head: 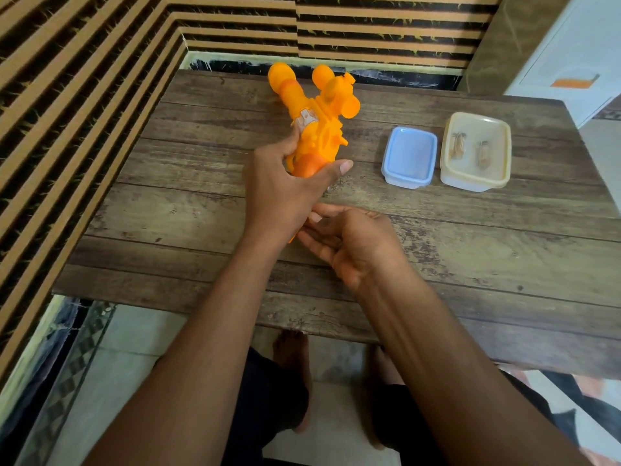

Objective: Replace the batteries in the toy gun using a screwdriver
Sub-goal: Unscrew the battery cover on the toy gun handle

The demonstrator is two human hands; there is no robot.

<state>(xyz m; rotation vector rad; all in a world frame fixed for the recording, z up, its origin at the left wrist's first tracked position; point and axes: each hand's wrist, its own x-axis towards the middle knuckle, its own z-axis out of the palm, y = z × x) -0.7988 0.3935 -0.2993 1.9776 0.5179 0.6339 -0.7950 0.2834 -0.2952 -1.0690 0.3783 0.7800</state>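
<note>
Left hand (279, 193) is wrapped round the rear of the toy gun (316, 122), the grip closed on it, thumb stretched out along the near side and fingers curled over the far side by the white sticker. Right hand (349, 243) sits just below the gun's butt end, palm turned up, fingers loosely half-curled and reaching under the left wrist; whether that grip touches the gun or pinches something small, I cannot tell, and no tool shows in it.

The gun itself is bright orange plastic with a darker orange rounded bulge at the held end, two fat barrels ending in bulbous tips pointing away from the person, and a short round stub sticking out to its right. Its front end lies at the far edge of the worktop (201, 213).

To the right of the gun, well apart, sits a small clear box with a blue lid (409, 156), and just beyond that an open cream tub (475, 151) with a couple of small objects inside, too blurred to name.

The worktop is worn wood-grain planking. Behind the gun runs a wall of tan and black stripes (84, 79); below the near edge, pale floor tiles and bare feet
</note>
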